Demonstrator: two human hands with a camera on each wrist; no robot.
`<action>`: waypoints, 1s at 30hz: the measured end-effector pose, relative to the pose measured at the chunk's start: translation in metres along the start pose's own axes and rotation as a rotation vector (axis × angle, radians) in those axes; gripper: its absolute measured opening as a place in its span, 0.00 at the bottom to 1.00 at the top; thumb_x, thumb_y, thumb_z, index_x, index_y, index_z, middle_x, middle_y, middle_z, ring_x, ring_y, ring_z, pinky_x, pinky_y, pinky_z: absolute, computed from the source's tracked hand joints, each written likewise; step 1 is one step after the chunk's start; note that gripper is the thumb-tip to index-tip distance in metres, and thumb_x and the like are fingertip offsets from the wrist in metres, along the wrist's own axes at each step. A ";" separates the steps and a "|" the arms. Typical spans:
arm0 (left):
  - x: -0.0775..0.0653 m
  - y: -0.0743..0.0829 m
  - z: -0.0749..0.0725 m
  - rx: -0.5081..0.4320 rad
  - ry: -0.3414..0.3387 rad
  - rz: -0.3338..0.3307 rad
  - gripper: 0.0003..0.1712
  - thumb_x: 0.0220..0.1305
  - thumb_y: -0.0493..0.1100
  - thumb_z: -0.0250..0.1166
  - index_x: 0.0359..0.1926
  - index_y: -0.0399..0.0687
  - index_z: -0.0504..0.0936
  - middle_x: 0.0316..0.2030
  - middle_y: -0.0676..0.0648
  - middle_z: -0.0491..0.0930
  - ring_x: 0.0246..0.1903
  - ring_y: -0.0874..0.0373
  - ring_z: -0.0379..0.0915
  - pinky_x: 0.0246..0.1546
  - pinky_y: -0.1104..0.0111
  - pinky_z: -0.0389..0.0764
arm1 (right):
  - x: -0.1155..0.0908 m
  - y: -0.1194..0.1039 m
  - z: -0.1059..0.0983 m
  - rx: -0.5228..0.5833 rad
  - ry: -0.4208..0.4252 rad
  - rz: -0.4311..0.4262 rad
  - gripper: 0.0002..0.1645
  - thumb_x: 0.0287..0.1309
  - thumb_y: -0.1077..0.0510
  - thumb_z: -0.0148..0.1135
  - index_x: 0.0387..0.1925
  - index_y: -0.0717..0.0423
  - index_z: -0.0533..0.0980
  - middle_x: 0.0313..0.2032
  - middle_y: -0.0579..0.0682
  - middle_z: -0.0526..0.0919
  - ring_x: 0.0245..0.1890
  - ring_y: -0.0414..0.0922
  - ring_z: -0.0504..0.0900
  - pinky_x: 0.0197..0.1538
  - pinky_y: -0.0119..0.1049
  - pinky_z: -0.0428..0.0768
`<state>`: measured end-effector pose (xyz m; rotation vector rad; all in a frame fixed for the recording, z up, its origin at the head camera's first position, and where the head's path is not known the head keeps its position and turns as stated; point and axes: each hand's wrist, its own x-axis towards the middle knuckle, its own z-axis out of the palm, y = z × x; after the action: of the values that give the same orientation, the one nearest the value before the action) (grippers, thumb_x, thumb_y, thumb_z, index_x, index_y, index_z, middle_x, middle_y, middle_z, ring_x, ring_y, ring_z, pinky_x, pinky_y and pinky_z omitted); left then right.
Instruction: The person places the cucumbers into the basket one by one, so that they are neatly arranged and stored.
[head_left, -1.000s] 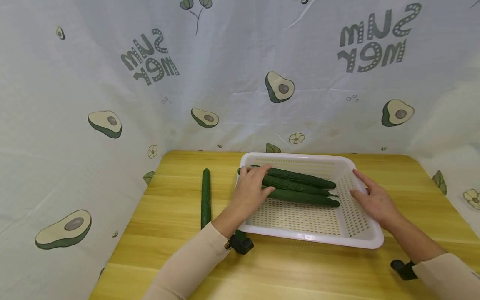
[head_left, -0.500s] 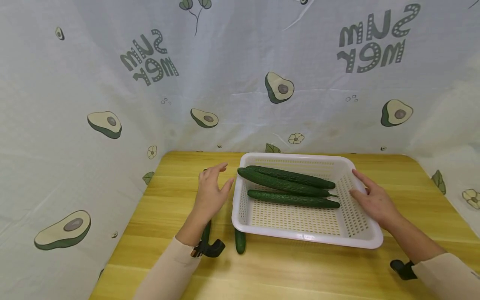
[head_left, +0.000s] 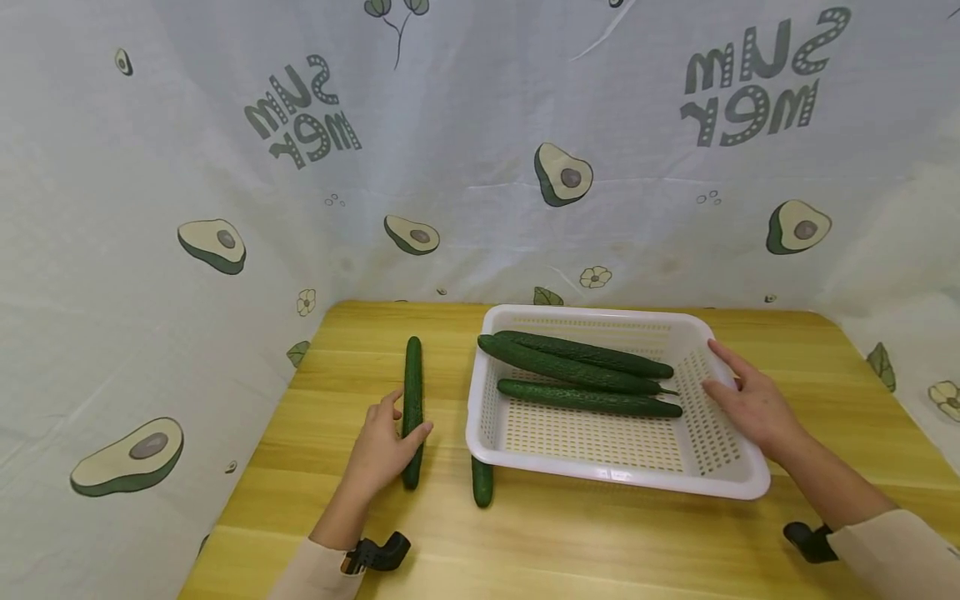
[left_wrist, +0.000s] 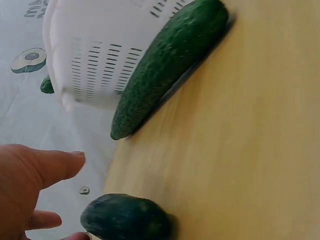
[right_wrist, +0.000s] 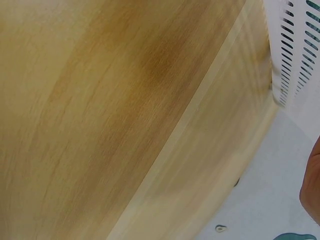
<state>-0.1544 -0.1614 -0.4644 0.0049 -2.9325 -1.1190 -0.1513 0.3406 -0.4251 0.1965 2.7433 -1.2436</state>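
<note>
In the head view a cucumber (head_left: 412, 375) lies lengthwise on the wooden table, left of a white plastic basket (head_left: 600, 475). My left hand (head_left: 378, 446) reaches around its near half, thumb on the right side and fingers on the left. The left wrist view shows a gap between the thumb (left_wrist: 65, 165) and that cucumber (left_wrist: 125, 217). My right hand (head_left: 757, 408) grips the basket's right end, thumb inside the rim. Inside the basket lie three cucumbers: one at the back (head_left: 600, 354), one in the middle (head_left: 562, 363) and one in front (head_left: 592, 398).
Another cucumber (head_left: 482, 483) lies partly under the basket's left end, its near tip showing. The wooden table (head_left: 570, 550) ends at the back against a white sheet (head_left: 465, 167) printed with avocados. A black wrist camera (head_left: 382, 552) sits on the left wrist.
My left hand has left the cucumbers in the basket, moved left, then come down and nearer to the cucumber on the table. The front cucumber now lies flat in the basket. My right hand stays.
</note>
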 end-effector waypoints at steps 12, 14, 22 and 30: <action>-0.012 -0.006 0.010 0.045 -0.027 -0.038 0.54 0.54 0.48 0.78 0.76 0.35 0.61 0.50 0.33 0.78 0.42 0.45 0.81 0.38 0.54 0.82 | 0.001 0.001 0.000 0.001 -0.001 0.007 0.43 0.80 0.46 0.44 0.82 0.46 0.35 0.59 0.84 0.68 0.32 0.49 0.88 0.30 0.44 0.87; -0.013 -0.007 0.011 0.043 -0.025 -0.034 0.52 0.56 0.45 0.77 0.76 0.35 0.60 0.53 0.32 0.77 0.44 0.43 0.81 0.40 0.52 0.83 | 0.000 0.001 0.000 -0.001 -0.003 0.011 0.43 0.80 0.46 0.44 0.82 0.46 0.35 0.59 0.84 0.68 0.32 0.49 0.88 0.30 0.44 0.87; -0.018 -0.011 0.011 -0.038 -0.016 -0.030 0.43 0.64 0.41 0.68 0.76 0.37 0.59 0.52 0.32 0.79 0.42 0.45 0.81 0.36 0.55 0.81 | 0.000 0.001 0.001 -0.002 -0.003 0.010 0.43 0.80 0.47 0.44 0.82 0.47 0.35 0.59 0.84 0.68 0.32 0.49 0.88 0.30 0.44 0.87; -0.025 -0.006 0.007 -0.571 -0.135 -0.157 0.38 0.78 0.35 0.49 0.81 0.41 0.43 0.56 0.28 0.68 0.39 0.53 0.81 0.35 0.62 0.85 | -0.001 0.000 0.001 0.007 -0.007 0.015 0.43 0.80 0.46 0.43 0.82 0.46 0.35 0.60 0.84 0.67 0.32 0.49 0.88 0.30 0.44 0.87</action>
<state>-0.1298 -0.1608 -0.4735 0.1661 -2.6350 -2.0084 -0.1500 0.3397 -0.4252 0.2130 2.7264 -1.2485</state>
